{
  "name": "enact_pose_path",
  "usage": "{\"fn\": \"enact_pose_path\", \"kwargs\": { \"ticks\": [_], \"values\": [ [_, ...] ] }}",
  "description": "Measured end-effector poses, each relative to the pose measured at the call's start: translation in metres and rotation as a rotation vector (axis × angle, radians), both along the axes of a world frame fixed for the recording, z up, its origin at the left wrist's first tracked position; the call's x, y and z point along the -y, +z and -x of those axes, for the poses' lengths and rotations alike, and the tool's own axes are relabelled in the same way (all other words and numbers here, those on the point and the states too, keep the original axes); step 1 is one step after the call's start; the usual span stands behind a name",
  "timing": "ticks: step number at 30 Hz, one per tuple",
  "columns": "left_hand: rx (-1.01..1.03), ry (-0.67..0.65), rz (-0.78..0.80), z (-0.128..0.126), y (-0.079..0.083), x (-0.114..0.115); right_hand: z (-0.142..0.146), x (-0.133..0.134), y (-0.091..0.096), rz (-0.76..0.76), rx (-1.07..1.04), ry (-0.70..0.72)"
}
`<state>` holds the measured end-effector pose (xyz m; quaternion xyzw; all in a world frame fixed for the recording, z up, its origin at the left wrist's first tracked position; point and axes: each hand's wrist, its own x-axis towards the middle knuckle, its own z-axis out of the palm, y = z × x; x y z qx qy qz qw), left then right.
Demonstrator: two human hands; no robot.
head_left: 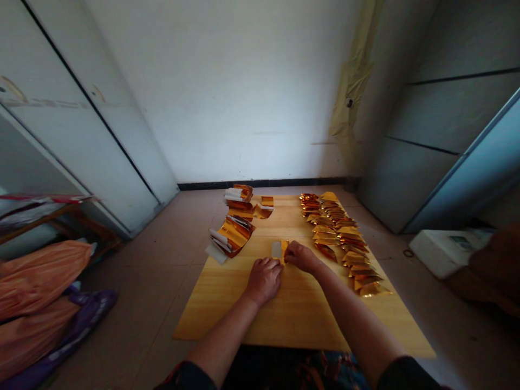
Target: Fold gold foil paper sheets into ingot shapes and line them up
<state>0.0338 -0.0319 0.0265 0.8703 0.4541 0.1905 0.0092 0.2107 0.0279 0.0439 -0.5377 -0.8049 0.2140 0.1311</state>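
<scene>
A small sheet of gold foil paper [285, 245] with a pale grey-white section lies on the wooden board, partly folded. My right hand [301, 257] pinches its right side with bent fingers. At the sheet's lower left edge, my left hand [265, 280] rests low on the board, its fingers closed together and holding the paper down. Both sets of fingertips nearly meet at the lower edge and hide part of the fold. Rows of folded gold foil pieces [339, 230] overlap along the board's right side. Curled stacks of foil sheets [235, 233] lie at the left.
The wooden board [244, 319] stands before me. A few loose foil sheets [264, 208] lie near its far edge. Pale cabinets [93, 108] flank the left, a grey cabinet [430, 124] the right. Orange cloth [44, 276] and a white box [439, 252] are at the sides.
</scene>
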Motion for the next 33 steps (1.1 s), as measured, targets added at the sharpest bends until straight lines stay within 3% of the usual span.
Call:
{"fn": "enact_pose_path", "kwargs": {
  "ticks": [11,17,21,26,33],
  "values": [
    [-0.009,0.014,-0.038,0.002,0.0,-0.003,0.0,0.004,0.002,-0.053,0.039,0.031],
    [-0.042,0.132,-0.085,0.01,0.006,-0.015,0.005,0.029,0.009,-0.216,0.255,0.12],
    [-0.066,0.242,-0.106,0.011,0.01,-0.023,0.015,0.043,0.011,-0.223,0.232,0.158],
    [-0.067,0.314,-0.087,0.005,0.007,-0.027,0.016,0.043,-0.003,-0.216,0.113,0.182],
    [-0.036,0.318,-0.028,0.004,0.005,-0.028,-0.007,0.041,-0.018,-0.361,0.087,0.144]
  ]
}}
